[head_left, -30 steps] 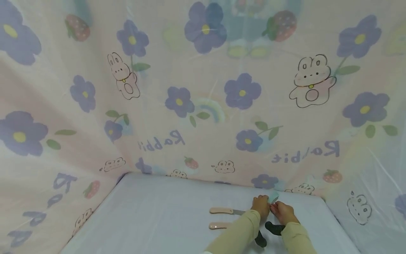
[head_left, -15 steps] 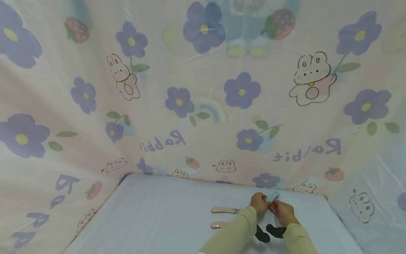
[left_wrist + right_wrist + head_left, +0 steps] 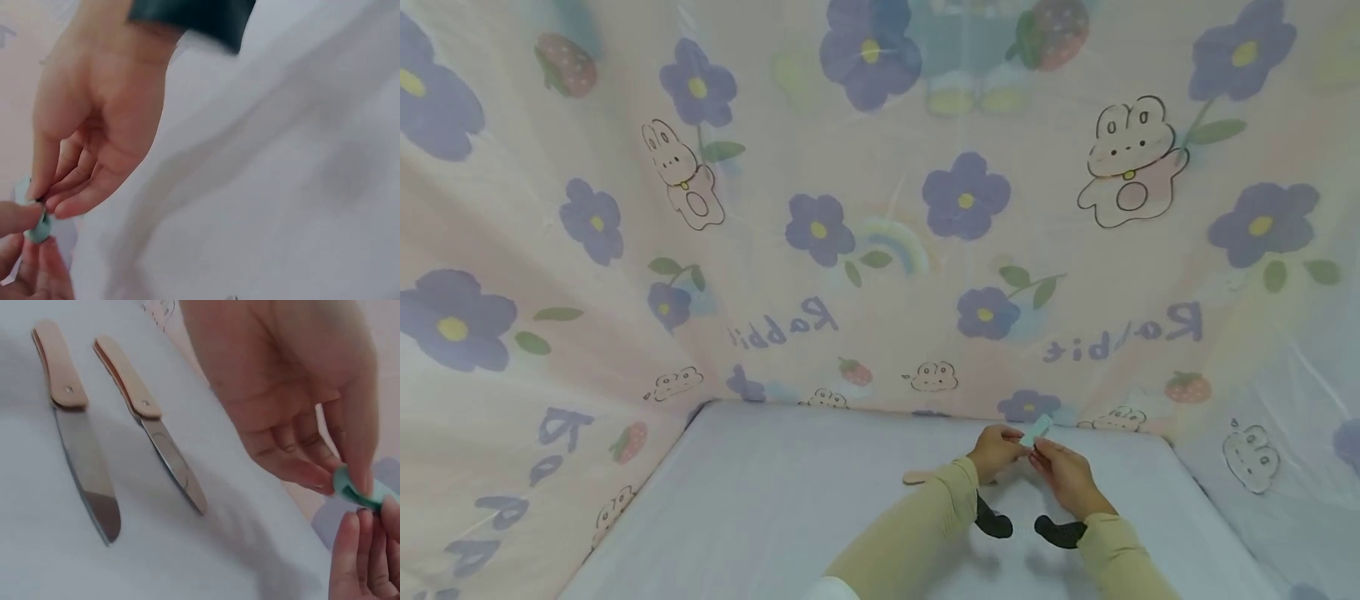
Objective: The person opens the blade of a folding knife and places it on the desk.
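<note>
A small mint-green folding knife (image 3: 1038,428), with a dark slot along its edge in the right wrist view, is held between both hands above the far right of the table. My left hand (image 3: 997,451) pinches one end between thumb and fingertips. My right hand (image 3: 1070,477) pinches it close beside, the fingertips of both hands nearly meeting. Fingers hide much of the knife. In the right wrist view, two unfolded knives lie on the table: a wider-bladed one (image 3: 84,456) and a slimmer one (image 3: 165,444), both with pale beige-pink handles.
The white-covered table (image 3: 760,500) runs up to a hanging curtain (image 3: 880,333) printed with flowers and rabbits, which also encloses both sides. Dark curved wrist pieces (image 3: 1060,532) stick out by each sleeve. My left forearm (image 3: 910,525) covers most of the lying knives in the head view.
Both hands have risen off the table and shifted slightly left with the mint-green knife, which now points more upward. My left forearm now covers more of the lying knives.
</note>
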The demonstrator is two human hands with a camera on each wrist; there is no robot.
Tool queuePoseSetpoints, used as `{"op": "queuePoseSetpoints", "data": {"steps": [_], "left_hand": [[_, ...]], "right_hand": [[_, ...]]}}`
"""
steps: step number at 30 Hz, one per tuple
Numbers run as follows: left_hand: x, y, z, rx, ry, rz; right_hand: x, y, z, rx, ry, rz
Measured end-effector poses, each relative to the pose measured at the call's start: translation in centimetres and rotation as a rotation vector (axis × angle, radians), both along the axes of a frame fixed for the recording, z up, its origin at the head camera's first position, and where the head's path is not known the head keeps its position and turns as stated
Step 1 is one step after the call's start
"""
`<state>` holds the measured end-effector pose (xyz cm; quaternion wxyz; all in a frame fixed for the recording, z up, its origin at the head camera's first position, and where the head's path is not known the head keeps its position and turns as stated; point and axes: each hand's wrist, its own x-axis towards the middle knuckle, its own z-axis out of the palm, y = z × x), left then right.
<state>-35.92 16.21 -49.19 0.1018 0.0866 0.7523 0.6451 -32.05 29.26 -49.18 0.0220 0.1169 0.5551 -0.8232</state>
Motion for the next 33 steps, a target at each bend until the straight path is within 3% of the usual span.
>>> {"op": "queuePoseSetpoints", "data": {"steps": [6,12,17,23,29,33], "left_hand": [[-0.3,-2.7,0.8,0.137,-0.133,-0.107],[1.1,-5.5,0.6,0.212,-0.217,-0.200],[2.6,-7.8,0.6,0.199,-0.199,-0.246],[4.6,-10.2,0.7,0.160,-0.219,-0.270],[6.5,-12.1,0.1,0.115,-0.173,-0.271],[7.9,-13.1,-0.2,0.162,-0.171,-0.260]], "right_hand": [[0.0,-0.9,1.0,0.020,0.004,0.079],[1.5,-2.6,0.7,-0.016,-0.031,0.144],[2.9,-4.1,0.2,-0.069,-0.025,0.180],[4.7,-5.8,-0.2,-0.029,-0.029,0.210],[6.5,-8.1,-0.7,-0.010,-0.061,0.190],[7.7,-9.5,-1.0,0.002,-0.053,0.165]]}}
